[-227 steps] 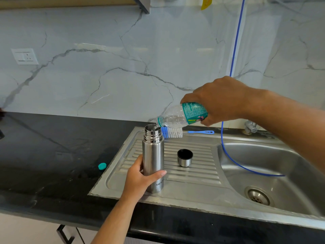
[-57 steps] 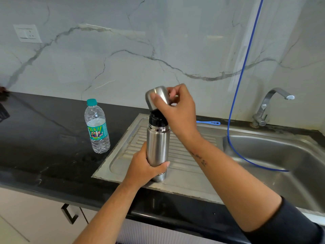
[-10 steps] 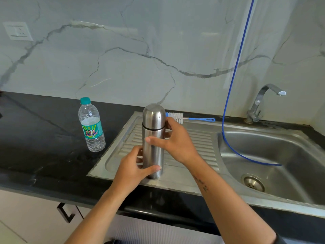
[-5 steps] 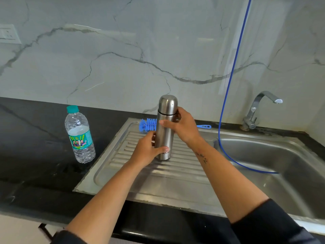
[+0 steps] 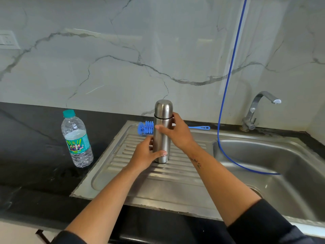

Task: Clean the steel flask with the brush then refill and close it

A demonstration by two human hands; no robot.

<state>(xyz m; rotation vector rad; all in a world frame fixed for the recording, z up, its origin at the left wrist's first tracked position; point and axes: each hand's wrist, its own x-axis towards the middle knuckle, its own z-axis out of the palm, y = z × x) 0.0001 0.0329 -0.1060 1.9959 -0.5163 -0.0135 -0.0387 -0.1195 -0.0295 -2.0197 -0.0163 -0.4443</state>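
The steel flask point(image 5: 162, 124) stands upright on the ribbed steel drainboard point(image 5: 158, 184), with its steel cap fitted on top. My left hand point(image 5: 146, 154) grips the flask's lower body from the left. My right hand point(image 5: 177, 133) wraps its middle from the right, thumb across the front. Behind the flask the blue bottle brush point(image 5: 146, 128) lies along the drainboard's back edge, its handle pointing right.
A capped plastic water bottle point(image 5: 76, 140), partly filled, stands on the black counter point(image 5: 35, 155) to the left. The sink basin point(image 5: 274, 173) is at right with a blue hose point(image 5: 228, 85) hanging into it and a tap point(image 5: 255, 111) behind.
Over the last second both hands carried the closed flask from the drainboard's front edge toward the back, close to the brush. Both hands keep their hold.
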